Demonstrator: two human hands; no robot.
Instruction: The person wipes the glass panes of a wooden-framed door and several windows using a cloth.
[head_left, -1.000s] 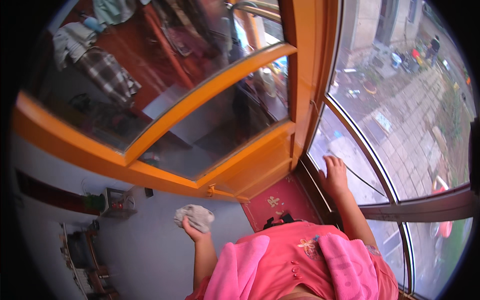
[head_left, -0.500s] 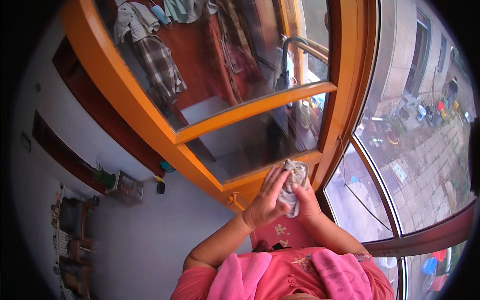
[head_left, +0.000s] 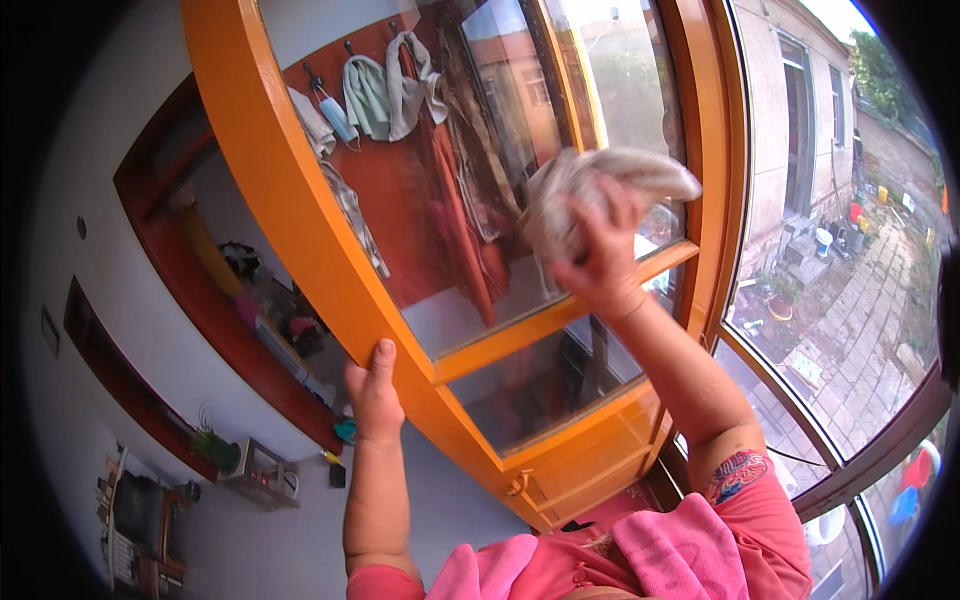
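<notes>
An orange-framed glass door stands in front of me, with an upper and a lower pane. My left hand holds the door's left edge; its thumb lies on the frame and the other fingers are mostly hidden behind it. Up at the upper pane, my right hand grips a crumpled greyish-white rag. The rag appears against the glass, one end hanging out to the right, blurred by motion. Below the lower pane, a door handle sits on the orange frame.
Through the glass hang a face mask and clothes on hooks. A window onto a paved yard is at the right. At the left, a potted plant stands on a small cabinet along the wall.
Both hands were together on the folded rag. Now my left hand has moved to the door's left edge, and my right has carried the rag, loosened, up to the upper pane. The view has shifted.
</notes>
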